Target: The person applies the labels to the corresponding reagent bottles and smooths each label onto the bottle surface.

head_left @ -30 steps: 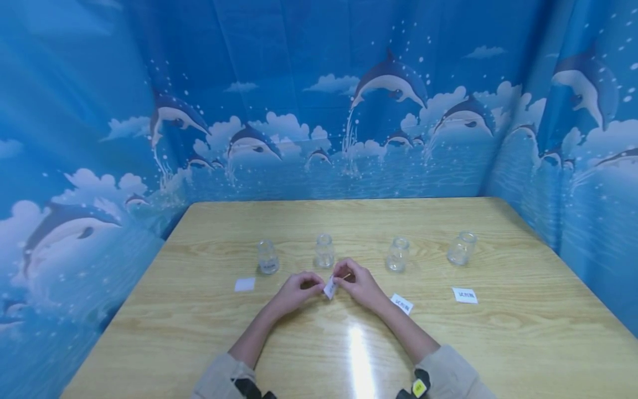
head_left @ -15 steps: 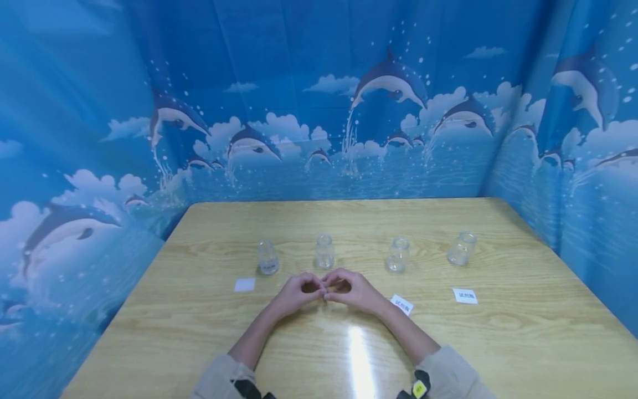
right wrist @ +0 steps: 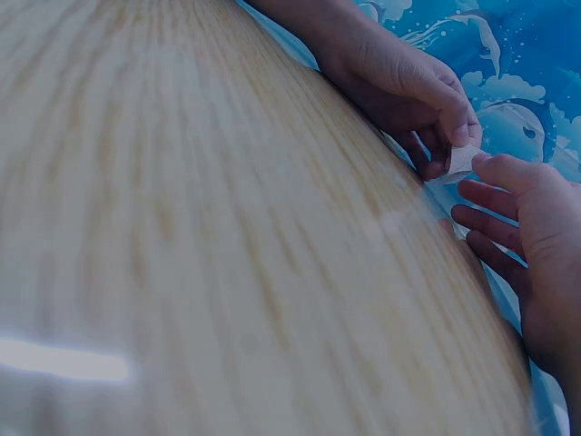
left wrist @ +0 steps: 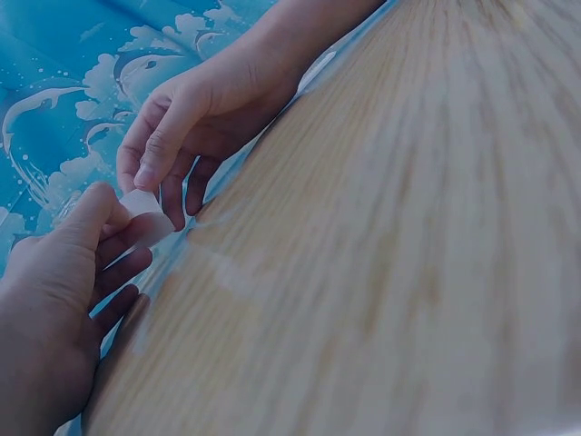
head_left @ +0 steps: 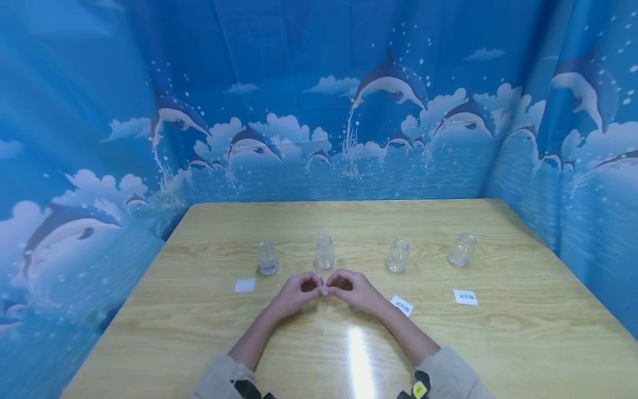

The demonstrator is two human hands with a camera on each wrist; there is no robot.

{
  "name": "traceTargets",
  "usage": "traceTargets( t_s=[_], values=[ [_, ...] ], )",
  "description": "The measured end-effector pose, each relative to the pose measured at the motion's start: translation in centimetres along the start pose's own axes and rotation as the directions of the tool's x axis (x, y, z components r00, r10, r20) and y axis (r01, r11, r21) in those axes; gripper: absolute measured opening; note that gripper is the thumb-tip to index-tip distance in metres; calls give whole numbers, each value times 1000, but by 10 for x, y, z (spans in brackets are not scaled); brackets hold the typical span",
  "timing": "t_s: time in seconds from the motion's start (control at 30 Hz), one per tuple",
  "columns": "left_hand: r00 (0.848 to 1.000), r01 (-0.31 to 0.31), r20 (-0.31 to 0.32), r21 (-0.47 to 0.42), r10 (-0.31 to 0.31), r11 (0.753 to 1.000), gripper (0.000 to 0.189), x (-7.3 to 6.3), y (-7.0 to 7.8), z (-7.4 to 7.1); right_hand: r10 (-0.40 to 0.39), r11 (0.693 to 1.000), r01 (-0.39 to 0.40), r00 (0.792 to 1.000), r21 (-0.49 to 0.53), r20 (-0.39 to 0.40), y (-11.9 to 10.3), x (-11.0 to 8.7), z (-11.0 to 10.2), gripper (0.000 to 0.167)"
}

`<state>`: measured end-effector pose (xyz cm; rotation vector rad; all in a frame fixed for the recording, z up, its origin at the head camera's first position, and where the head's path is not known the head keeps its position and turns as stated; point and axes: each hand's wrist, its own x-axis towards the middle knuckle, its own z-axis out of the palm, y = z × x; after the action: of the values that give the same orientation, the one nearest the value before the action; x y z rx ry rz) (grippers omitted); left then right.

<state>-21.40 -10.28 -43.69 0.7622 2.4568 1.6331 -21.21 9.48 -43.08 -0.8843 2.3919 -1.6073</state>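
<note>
Both hands (head_left: 295, 292) (head_left: 358, 291) pinch the white slip (left wrist: 152, 223) — now showing again.

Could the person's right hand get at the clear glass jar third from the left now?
Probably yes: nothing stands between the bare right hand and the clear glass jar. But that hand pinches a small white paper slip together with the left hand, so it would likely need to let go.
</note>
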Motion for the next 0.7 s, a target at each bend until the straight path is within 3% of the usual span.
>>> traceTargets(
  t_s=[0.27,0.47,0.53,0.7],
  values=[
    [997,28,-77,-36,-31,999,7,0,2,0,-23,999,25,996,25,-81,24,4,3,15],
    [991,39,-131,-30,-42,999,9,0,3,1,-11,1000,12,994,10,-112,1,0,0,18],
    [988,15,-151,-41,-21,999,13,2,-1,2,-7,1000,7,993,3,-119,0,0,0,18],
    [982,-19,-186,-52,9,998,18,9,-27,6,5,1000,-4,989,8,-149,0,0,0,18]
  ],
)
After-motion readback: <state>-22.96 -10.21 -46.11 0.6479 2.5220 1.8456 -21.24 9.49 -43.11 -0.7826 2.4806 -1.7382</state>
